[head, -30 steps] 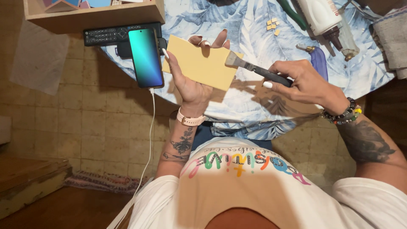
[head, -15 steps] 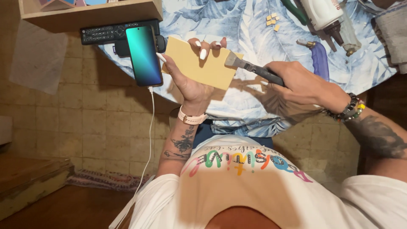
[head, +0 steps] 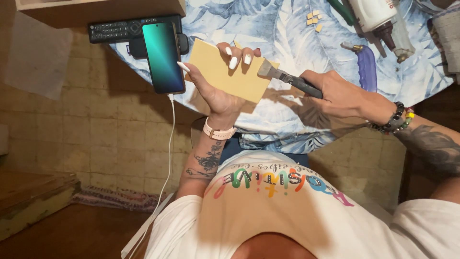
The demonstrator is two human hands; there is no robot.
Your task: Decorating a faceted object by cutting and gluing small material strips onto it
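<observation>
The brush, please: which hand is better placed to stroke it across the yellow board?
Right, probably: the right hand grips the brush, bristles at the yellow board edge; the left hand holds that board.

Tilted yellow card [head: 225, 72], flat brush [head: 282, 76]

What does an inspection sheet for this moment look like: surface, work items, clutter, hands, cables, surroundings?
Surface: round table under a blue leaf-print cloth.
Work items: tan rectangular card held above the table edge; flat brush, bristles at the card's right edge.
Clutter: white glue bottle, purple tool, small tan squares, black remote, phone with lit screen propped upright.
Hands: left hand grips the card, fingers over its top edge; right hand closed round the brush handle.
Cables: white cable hangs from the phone toward the floor.
Surroundings: tiled floor, wooden box at the table's left.
</observation>
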